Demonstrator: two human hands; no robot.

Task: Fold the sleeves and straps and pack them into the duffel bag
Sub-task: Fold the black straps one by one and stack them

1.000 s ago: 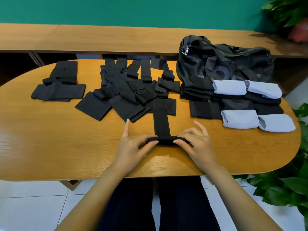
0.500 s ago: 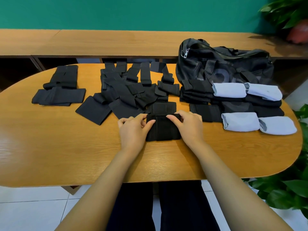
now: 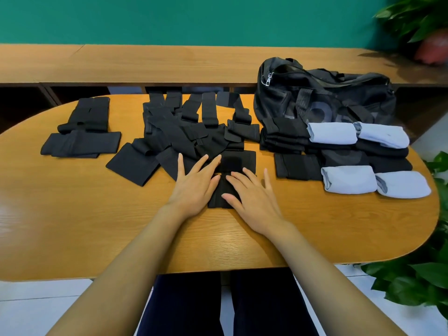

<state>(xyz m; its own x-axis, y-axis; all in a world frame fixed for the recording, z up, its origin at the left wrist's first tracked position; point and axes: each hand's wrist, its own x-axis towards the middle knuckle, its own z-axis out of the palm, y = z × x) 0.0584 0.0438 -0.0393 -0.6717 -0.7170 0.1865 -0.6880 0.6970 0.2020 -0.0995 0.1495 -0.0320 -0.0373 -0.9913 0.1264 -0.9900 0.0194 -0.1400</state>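
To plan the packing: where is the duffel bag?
Head view: the duffel bag sits far right on the table, just behind the folded light blue sleeves.

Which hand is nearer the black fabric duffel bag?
Right. The right hand lies front-left of the black fabric duffel bag; the left hand lies farther left.

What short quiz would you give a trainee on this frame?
1. True or false: the right hand lies flat, fingers straight, on the folded black strap.
2. How many light blue rolls lie on the table?
3. The duffel bag stands: A behind the blue rolls; B on the floor; C at the table's left end.
Key: 1 true; 2 four; 3 A.
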